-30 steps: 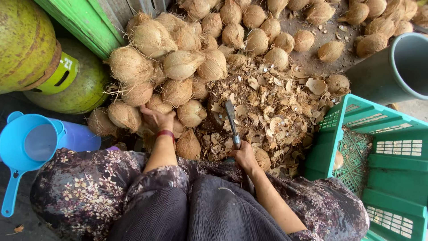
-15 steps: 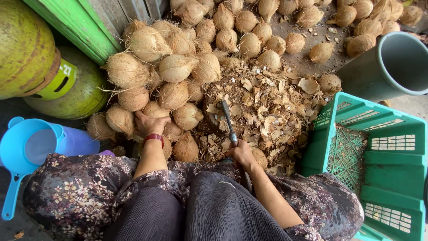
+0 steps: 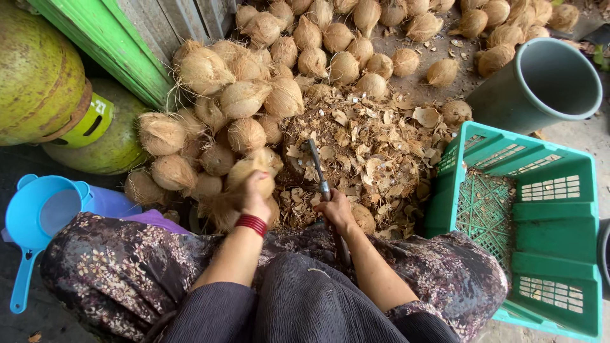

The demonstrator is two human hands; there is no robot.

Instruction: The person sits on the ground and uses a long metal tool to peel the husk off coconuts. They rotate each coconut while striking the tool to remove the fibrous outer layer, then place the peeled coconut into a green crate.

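The left hand (image 3: pixel 254 194) has its grip clamped on a husked coconut (image 3: pixel 254 166), lifted just above the near edge of the coconut pile (image 3: pixel 241 95). A red bangle (image 3: pixel 252 224) sits on that wrist. The right hand (image 3: pixel 335 213) has its grip closed round the handle of a knife (image 3: pixel 318 168), whose blade points away from the person over a heap of husk chips (image 3: pixel 368 152). The two hands are near each other but apart, the coconut to the left of the blade.

The pile crowds in behind and to the left of the held coconut, more nuts touching one another up to a green board (image 3: pixel 101 44) and spreading along the ground at the top. One more coconut (image 3: pixel 363 218) lies just beside the right hand, half sunk in the chips. To the right of the chips stands a teal crate (image 3: pixel 553 254), its wall close to the right forearm. A grey bucket (image 3: pixel 540 86) stands beyond the crate. On the far left are two green gas cylinders (image 3: pixel 38 70) and, nearer, a blue funnel (image 3: pixel 38 216) on a purple container (image 3: pixel 108 202). A floral skirt (image 3: pixel 114 267) covers the knees below both hands.
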